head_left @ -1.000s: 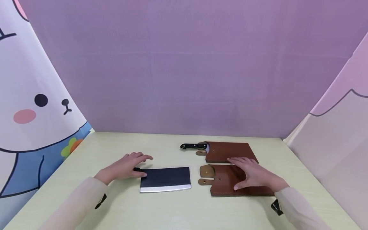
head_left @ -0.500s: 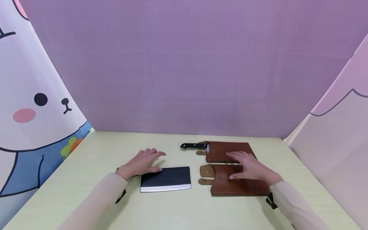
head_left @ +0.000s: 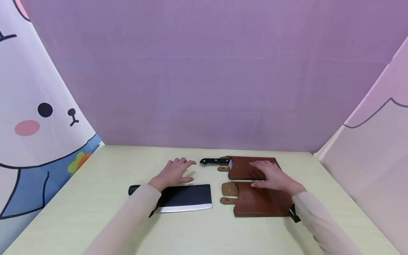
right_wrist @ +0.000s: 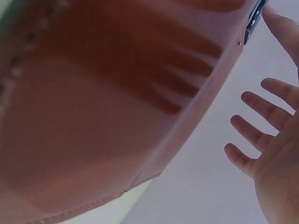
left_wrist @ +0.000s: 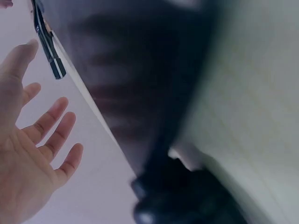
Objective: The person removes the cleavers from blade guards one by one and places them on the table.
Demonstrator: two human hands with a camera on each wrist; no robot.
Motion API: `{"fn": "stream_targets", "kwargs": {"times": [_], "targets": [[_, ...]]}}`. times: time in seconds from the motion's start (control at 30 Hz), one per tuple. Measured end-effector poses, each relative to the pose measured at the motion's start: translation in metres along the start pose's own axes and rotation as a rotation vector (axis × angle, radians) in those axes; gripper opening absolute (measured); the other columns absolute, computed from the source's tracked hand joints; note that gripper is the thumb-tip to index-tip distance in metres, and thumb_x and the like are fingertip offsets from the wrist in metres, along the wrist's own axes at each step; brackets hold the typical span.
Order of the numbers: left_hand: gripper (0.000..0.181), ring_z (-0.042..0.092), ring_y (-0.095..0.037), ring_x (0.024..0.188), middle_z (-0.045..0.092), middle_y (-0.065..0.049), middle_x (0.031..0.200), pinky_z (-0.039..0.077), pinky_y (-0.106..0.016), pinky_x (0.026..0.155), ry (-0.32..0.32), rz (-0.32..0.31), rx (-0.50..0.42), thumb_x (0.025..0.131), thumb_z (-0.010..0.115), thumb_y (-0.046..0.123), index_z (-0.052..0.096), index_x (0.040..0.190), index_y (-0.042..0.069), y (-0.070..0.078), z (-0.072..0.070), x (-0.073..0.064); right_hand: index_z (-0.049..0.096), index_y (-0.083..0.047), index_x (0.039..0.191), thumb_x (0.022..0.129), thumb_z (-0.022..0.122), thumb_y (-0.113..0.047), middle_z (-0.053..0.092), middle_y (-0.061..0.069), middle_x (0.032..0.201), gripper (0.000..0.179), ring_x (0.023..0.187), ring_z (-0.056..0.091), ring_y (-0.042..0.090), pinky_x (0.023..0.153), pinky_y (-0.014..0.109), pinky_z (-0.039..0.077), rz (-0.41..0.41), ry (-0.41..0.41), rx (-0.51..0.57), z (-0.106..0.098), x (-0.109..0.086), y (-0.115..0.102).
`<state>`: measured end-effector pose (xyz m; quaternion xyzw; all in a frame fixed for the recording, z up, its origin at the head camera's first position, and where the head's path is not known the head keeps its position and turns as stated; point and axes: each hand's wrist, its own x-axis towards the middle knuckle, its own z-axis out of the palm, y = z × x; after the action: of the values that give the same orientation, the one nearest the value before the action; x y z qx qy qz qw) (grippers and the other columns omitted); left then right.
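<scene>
My left hand (head_left: 173,173), fingers spread and holding nothing, hovers just beyond a cleaver (head_left: 191,196) with a dark blade and bright edge. The cleaver lies flat, its black handle pointing left, partly behind my left sleeve. To the right, my right hand (head_left: 275,177) hangs with parted fingers over two brown leather sheaths. The nearer sheath (head_left: 255,205) has its tan flap and strap unfastened. From the farther sheath (head_left: 251,166) sticks out the black handle of a knife (head_left: 215,162). In the right wrist view the palm (right_wrist: 280,172) is bare, apart from the leather.
Everything lies on a pale wooden table (head_left: 204,233). A purple cloth backdrop (head_left: 204,78) rises at its far edge. Printed cartoon cloths stand along the left side (head_left: 35,78) and the right side (head_left: 379,152).
My left hand has moved right and away from me, from the cleaver's handle end to beyond its blade. My right hand has shifted slightly left and farther off. The cleaver and sheaths stay put.
</scene>
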<state>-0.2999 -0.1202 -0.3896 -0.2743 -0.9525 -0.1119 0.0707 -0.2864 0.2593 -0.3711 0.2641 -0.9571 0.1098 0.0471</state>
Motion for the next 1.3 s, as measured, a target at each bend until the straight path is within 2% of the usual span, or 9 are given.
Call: {"fn": "stream_targets", "kwargs": {"times": [0.2,0.43,0.63,1.03,1.3], "targets": [[0.055,0.050,-0.027,0.103,0.054,-0.006,0.119,0.038,-0.047,0.083,0.011,-0.049,0.007,0.081,0.065,0.045,0.047,0.129,0.025,0.003,0.000,0.016,0.044,-0.006,0.134,0.074,0.071,-0.046,0.049,0.015,0.133,0.077,0.123,0.041,0.037,0.098,0.061,0.029,0.013,-0.001,-0.015,-0.005,0.009,0.005],[0.055,0.048,-0.029,0.107,0.053,-0.007,0.122,0.037,-0.049,0.087,-0.015,-0.086,-0.012,0.082,0.063,0.043,0.047,0.131,0.023,0.010,-0.003,0.031,0.046,-0.004,0.131,0.072,0.073,-0.043,0.051,0.017,0.130,0.076,0.119,0.044,0.039,0.093,0.062,0.032,-0.019,0.040,-0.025,-0.007,0.015,0.011],[0.054,0.048,-0.028,0.107,0.053,-0.007,0.122,0.036,-0.050,0.089,-0.021,-0.113,-0.003,0.083,0.062,0.043,0.046,0.131,0.024,0.015,0.001,0.044,0.048,-0.004,0.130,0.071,0.074,-0.043,0.051,0.018,0.129,0.075,0.118,0.044,0.040,0.092,0.061,0.033,-0.013,0.055,-0.050,-0.007,0.022,0.015],[0.052,0.048,-0.031,0.110,0.053,-0.009,0.122,0.035,-0.052,0.090,-0.029,-0.146,0.007,0.084,0.063,0.041,0.047,0.131,0.023,0.026,0.010,0.060,0.046,-0.005,0.132,0.070,0.074,-0.044,0.048,0.018,0.133,0.079,0.122,0.041,0.040,0.097,0.062,0.028,0.065,-0.005,-0.024,-0.002,0.032,0.021],[0.052,0.048,-0.032,0.110,0.053,-0.010,0.122,0.035,-0.054,0.092,-0.031,-0.164,0.009,0.083,0.063,0.040,0.049,0.130,0.022,0.033,0.014,0.067,0.046,-0.005,0.132,0.070,0.074,-0.045,0.049,0.019,0.131,0.078,0.121,0.042,0.040,0.095,0.063,0.030,0.080,-0.034,-0.013,0.004,0.034,0.027]]}}
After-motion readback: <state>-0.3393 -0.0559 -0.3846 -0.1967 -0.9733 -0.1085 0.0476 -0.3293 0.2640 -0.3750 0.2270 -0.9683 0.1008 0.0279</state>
